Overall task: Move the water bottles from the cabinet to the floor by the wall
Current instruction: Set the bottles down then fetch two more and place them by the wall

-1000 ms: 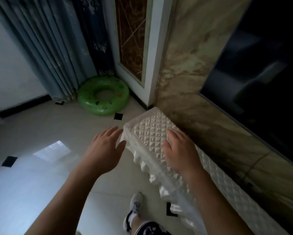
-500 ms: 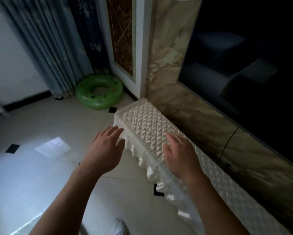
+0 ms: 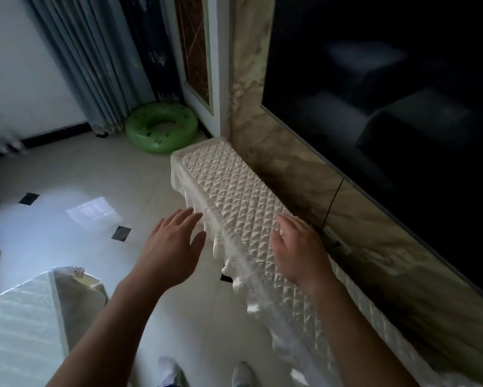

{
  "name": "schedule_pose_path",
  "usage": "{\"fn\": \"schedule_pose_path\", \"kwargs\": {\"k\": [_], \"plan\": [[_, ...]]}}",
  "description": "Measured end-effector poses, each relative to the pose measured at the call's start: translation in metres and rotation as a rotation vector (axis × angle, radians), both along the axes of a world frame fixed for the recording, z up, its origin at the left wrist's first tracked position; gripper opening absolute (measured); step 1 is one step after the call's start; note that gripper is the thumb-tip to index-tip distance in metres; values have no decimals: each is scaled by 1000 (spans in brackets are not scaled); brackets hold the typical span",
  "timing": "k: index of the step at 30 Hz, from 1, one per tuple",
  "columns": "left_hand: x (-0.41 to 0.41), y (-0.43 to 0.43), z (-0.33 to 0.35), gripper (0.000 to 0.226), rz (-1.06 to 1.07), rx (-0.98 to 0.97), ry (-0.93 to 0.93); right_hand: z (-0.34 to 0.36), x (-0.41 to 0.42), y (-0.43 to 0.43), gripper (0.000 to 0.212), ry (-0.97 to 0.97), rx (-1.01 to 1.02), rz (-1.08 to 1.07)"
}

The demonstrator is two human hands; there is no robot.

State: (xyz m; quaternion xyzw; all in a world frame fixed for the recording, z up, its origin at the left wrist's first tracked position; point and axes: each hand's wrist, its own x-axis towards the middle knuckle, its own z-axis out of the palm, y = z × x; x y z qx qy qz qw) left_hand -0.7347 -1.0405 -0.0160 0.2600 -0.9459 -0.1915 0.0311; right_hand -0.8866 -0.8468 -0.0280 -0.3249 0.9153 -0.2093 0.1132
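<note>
Beside marble wall (image 3: 262, 152), at low white quilted-cloth counter (image 3: 229, 185): left hand (image 3: 176, 244) & right hand (image 3: 299, 247) poised, fingers (image 3: 183, 217) apart, empty, prob. hunting bottles, none visible.

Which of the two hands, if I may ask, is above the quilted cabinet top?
The right hand: it is over the cabinet, while the left hand hovers over the floor beside it.

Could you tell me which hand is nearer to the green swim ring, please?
Left. The left hand is over the floor tiles, with the swim ring ahead of it; the right hand is over the quilted cabinet cover, farther right.
</note>
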Motion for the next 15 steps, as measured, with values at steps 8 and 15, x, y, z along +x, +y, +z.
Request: {"fn": "schedule_pose_path", "kwargs": {"k": [8,15], "plan": [[68,93,-6,49,19,-19,27,-2,60,81,52,31,-14,38],[144,167,-24,50,65,-9,16,-10,128,157,51,90,20,61]]}}
